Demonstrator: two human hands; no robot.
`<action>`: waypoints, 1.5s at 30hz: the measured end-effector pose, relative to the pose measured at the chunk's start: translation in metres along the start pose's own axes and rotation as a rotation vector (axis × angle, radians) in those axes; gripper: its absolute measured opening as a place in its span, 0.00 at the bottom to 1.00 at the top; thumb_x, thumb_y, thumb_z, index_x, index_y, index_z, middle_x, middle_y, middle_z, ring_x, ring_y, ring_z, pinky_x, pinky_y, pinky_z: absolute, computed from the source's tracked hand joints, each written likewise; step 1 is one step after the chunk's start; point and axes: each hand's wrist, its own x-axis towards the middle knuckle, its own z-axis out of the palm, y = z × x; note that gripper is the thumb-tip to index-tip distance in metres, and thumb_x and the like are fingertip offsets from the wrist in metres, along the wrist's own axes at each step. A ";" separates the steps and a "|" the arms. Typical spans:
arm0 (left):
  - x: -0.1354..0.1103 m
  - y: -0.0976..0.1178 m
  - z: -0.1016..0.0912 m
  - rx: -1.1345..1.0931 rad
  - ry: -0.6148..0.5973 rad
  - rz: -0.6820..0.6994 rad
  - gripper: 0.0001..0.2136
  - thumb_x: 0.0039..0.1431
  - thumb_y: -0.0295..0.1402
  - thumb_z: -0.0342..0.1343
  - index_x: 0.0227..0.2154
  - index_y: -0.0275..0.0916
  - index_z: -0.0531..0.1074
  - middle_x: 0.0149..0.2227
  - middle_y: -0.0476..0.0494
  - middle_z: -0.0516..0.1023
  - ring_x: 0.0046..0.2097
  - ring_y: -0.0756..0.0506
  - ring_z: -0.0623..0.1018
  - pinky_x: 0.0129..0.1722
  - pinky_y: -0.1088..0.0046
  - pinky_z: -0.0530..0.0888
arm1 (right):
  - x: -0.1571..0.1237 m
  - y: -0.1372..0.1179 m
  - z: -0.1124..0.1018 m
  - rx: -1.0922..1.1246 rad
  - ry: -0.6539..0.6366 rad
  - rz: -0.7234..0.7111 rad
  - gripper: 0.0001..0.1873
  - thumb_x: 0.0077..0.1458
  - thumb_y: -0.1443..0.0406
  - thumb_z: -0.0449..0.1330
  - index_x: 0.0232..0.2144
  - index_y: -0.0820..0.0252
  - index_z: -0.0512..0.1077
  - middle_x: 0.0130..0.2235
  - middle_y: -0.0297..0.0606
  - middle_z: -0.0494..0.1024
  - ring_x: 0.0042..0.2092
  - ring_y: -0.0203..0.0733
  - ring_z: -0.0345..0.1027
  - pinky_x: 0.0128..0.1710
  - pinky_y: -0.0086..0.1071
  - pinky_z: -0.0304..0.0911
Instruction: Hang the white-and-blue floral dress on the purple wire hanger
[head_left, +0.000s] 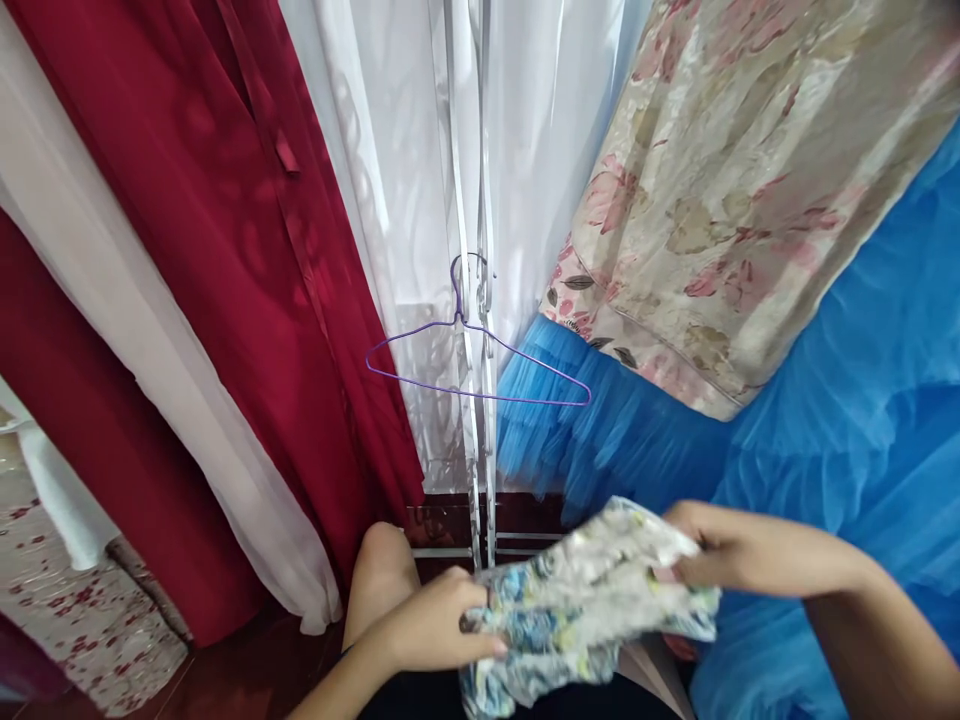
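Note:
A crumpled white garment with a blue, green and yellow floral print (pixel 577 600) is stretched between my two hands above my lap. My left hand (pixel 450 620) grips its left end, thumb on top. On the right end, my right hand (pixel 697 550) is closed around the fabric, slightly blurred. What kind of garment it is cannot be made out. Beyond the cloth, a bare purple wire hanger (pixel 459 316) hangs by its hook from a white metal rack (pixel 471 440), apart from both hands.
Long red drapes of fabric (pixel 300 330) and a pale panel (pixel 172 330) hang at left. White cloth (pixel 405 150) is behind the rack. At right hang a pink-flowered beige dress (pixel 697 210) and blue tulle (pixel 817 480). Dark red tiled floor (pixel 247 650) shows below.

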 end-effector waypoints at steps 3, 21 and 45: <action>-0.007 0.015 -0.038 0.015 0.291 0.046 0.11 0.59 0.42 0.61 0.36 0.40 0.79 0.38 0.44 0.77 0.39 0.45 0.73 0.43 0.72 0.71 | 0.017 -0.018 -0.039 -0.123 0.382 0.000 0.17 0.57 0.54 0.64 0.31 0.65 0.78 0.32 0.40 0.77 0.32 0.42 0.66 0.31 0.32 0.62; 0.011 0.012 -0.133 -0.515 0.521 0.077 0.15 0.59 0.44 0.61 0.40 0.36 0.76 0.36 0.44 0.79 0.38 0.43 0.76 0.38 0.72 0.71 | 0.158 -0.063 -0.096 0.490 0.559 -0.148 0.11 0.52 0.61 0.71 0.33 0.65 0.78 0.31 0.43 0.83 0.30 0.43 0.77 0.30 0.33 0.72; 0.053 0.044 -0.258 0.316 0.929 0.144 0.18 0.62 0.46 0.55 0.47 0.40 0.68 0.49 0.42 0.76 0.35 0.47 0.73 0.42 0.68 0.70 | 0.116 -0.018 -0.063 0.607 0.685 -0.293 0.20 0.54 0.52 0.68 0.43 0.58 0.80 0.40 0.41 0.85 0.42 0.49 0.79 0.45 0.40 0.73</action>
